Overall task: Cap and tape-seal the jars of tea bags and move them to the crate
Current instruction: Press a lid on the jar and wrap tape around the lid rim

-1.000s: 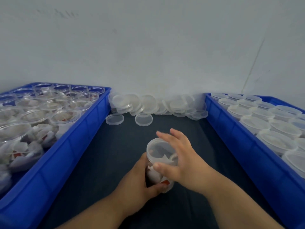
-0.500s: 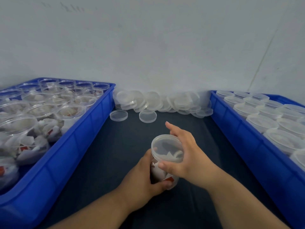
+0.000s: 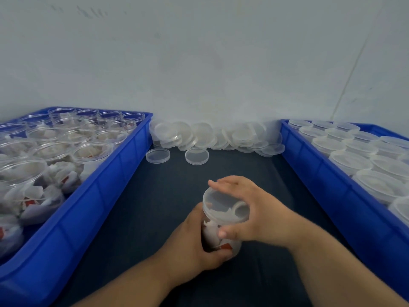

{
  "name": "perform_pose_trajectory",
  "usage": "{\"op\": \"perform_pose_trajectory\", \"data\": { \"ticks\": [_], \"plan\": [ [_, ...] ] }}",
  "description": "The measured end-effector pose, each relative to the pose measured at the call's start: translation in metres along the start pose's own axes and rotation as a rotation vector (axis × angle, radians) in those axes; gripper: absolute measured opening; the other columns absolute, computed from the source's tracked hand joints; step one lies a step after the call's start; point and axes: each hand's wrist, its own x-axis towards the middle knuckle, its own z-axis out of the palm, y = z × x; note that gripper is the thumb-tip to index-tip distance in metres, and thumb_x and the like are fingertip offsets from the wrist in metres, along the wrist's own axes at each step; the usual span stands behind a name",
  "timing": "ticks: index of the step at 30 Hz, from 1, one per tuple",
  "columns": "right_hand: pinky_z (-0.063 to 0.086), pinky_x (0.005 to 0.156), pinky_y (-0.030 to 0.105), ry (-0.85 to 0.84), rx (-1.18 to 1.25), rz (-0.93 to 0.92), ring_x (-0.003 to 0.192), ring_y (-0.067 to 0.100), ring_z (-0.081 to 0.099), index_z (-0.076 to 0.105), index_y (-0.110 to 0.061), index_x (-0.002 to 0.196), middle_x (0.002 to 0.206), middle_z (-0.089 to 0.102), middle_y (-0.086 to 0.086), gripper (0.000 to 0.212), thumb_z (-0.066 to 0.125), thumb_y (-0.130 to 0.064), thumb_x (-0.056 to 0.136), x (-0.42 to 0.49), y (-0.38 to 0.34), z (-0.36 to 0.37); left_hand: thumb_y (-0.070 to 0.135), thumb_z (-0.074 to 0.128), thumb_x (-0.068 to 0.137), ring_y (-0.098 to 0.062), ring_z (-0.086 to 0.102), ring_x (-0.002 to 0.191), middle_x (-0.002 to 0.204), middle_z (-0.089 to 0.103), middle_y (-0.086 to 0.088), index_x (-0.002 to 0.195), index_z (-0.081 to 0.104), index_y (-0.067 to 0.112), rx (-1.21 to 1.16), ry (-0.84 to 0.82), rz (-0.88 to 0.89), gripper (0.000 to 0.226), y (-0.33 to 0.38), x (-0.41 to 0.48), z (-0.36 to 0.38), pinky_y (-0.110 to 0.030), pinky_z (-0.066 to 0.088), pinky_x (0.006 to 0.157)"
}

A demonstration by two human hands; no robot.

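Note:
A clear plastic jar of tea bags (image 3: 218, 239) stands on the dark mat between two blue crates. My left hand (image 3: 192, 242) grips its body from the left and below. A translucent lid (image 3: 223, 206) sits on the jar's mouth. My right hand (image 3: 250, 210) holds that lid by its rim, fingers curled over the far edge and thumb on the near side. The left crate (image 3: 93, 196) holds several open jars of tea bags. The right crate (image 3: 336, 185) holds several capped jars.
A heap of loose translucent lids (image 3: 212, 136) lies against the wall at the back, with two single lids (image 3: 197, 156) in front of it. Dark mat (image 3: 137, 218) shows between the crates. A pale wall closes the back.
My right hand has turned round the lid, its fingers now further over the far rim. The jar sits a little lower in view; my left hand keeps its grip.

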Motion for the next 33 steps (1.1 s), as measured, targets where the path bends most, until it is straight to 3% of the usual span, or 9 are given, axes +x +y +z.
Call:
{"op": "perform_pose_trajectory", "data": {
  "ticks": [8, 13, 16, 18, 20, 23, 29, 31, 33],
  "plan": [
    [0.034, 0.093, 0.005, 0.170, 0.088, -0.078, 0.126, -0.009, 0.042, 0.063, -0.051, 0.118, 0.129, 0.048, -0.030, 0.060, 0.088, -0.041, 0.064, -0.002, -0.001, 0.014, 0.044, 0.089, 0.067, 0.002, 0.058, 0.121, 0.129, 0.058, 0.024, 0.140, 0.036, 0.044, -0.016, -0.016, -0.021, 0.090, -0.002, 0.000, 0.004, -0.026, 0.052, 0.100],
    [0.030, 0.115, 0.034, 0.401, 0.063, 0.052, 0.122, -0.016, 0.037, 0.059, -0.055, 0.108, 0.122, 0.046, -0.034, 0.054, 0.079, -0.056, 0.058, -0.007, -0.017, 0.039, 0.044, 0.093, 0.065, -0.003, 0.063, 0.118, 0.129, 0.062, 0.021, 0.140, 0.043, 0.039, -0.017, 0.054, -0.003, 0.090, -0.001, 0.002, 0.010, -0.033, 0.055, 0.097],
    [0.032, 0.114, 0.032, 0.471, 0.078, 0.068, 0.124, -0.012, 0.038, 0.052, -0.051, 0.124, 0.126, 0.044, -0.031, 0.069, 0.077, -0.060, 0.060, -0.006, -0.026, 0.047, 0.042, 0.093, 0.067, -0.006, 0.063, 0.119, 0.130, 0.064, 0.017, 0.141, 0.045, 0.033, -0.012, 0.053, 0.021, 0.089, 0.001, 0.002, 0.009, -0.034, 0.055, 0.097],
    [0.034, 0.112, 0.024, 0.431, 0.335, 0.131, 0.129, -0.005, 0.042, 0.036, -0.040, 0.145, 0.133, 0.046, -0.024, 0.095, 0.064, -0.079, 0.062, -0.005, -0.023, 0.037, 0.046, 0.092, 0.062, 0.002, 0.062, 0.115, 0.125, 0.062, 0.026, 0.135, 0.041, 0.049, 0.017, 0.086, 0.009, 0.090, 0.003, -0.001, 0.008, -0.029, 0.054, 0.095],
    [0.037, 0.110, 0.025, 0.482, 0.538, 0.236, 0.128, -0.001, 0.049, 0.025, -0.036, 0.151, 0.132, 0.054, -0.023, 0.082, 0.049, -0.076, 0.082, -0.009, -0.007, 0.023, 0.052, 0.091, 0.054, 0.012, 0.058, 0.111, 0.122, 0.056, 0.036, 0.120, 0.035, 0.069, 0.057, 0.138, -0.023, 0.089, 0.007, -0.004, 0.005, -0.020, 0.050, 0.095],
    [0.036, 0.098, 0.016, 0.432, 0.070, 0.408, 0.126, 0.001, 0.049, 0.038, -0.042, 0.143, 0.132, 0.052, -0.025, 0.048, 0.054, -0.040, 0.098, -0.023, 0.025, 0.004, 0.059, 0.089, 0.049, 0.007, 0.046, 0.117, 0.120, 0.037, 0.036, 0.112, 0.033, 0.066, 0.183, 0.219, -0.068, 0.085, 0.004, -0.003, 0.003, -0.022, 0.042, 0.103],
    [0.003, 0.120, 0.030, -0.043, -0.653, 0.331, 0.127, 0.004, 0.045, 0.056, -0.037, 0.131, 0.128, 0.054, -0.015, 0.037, 0.053, -0.047, 0.096, -0.031, 0.051, 0.023, 0.053, 0.092, 0.059, -0.010, 0.040, 0.138, 0.145, 0.039, 0.020, 0.160, 0.006, 0.035, 0.195, 0.313, -0.154, 0.134, 0.008, -0.004, 0.005, -0.036, 0.035, 0.118],
    [0.018, 0.119, 0.029, 0.083, -0.654, 0.335, 0.103, 0.004, 0.057, 0.066, -0.034, 0.108, 0.105, 0.061, -0.013, 0.021, 0.049, -0.042, 0.099, -0.033, 0.045, 0.021, 0.049, 0.093, 0.061, -0.003, 0.029, 0.141, 0.145, 0.029, 0.021, 0.156, -0.005, 0.039, 0.201, 0.351, -0.131, 0.137, 0.013, -0.008, 0.004, -0.031, 0.026, 0.121],
    [0.052, 0.091, 0.027, 0.292, -0.474, 0.393, 0.075, 0.005, 0.060, 0.065, -0.032, 0.089, 0.085, 0.060, -0.011, 0.017, 0.053, -0.041, 0.097, -0.039, 0.037, 0.016, 0.050, 0.091, 0.064, -0.001, 0.019, 0.142, 0.152, 0.023, 0.012, 0.151, 0.001, 0.037, 0.248, 0.432, -0.020, 0.126, 0.021, -0.013, -0.001, -0.037, 0.021, 0.123]
  ]
}}
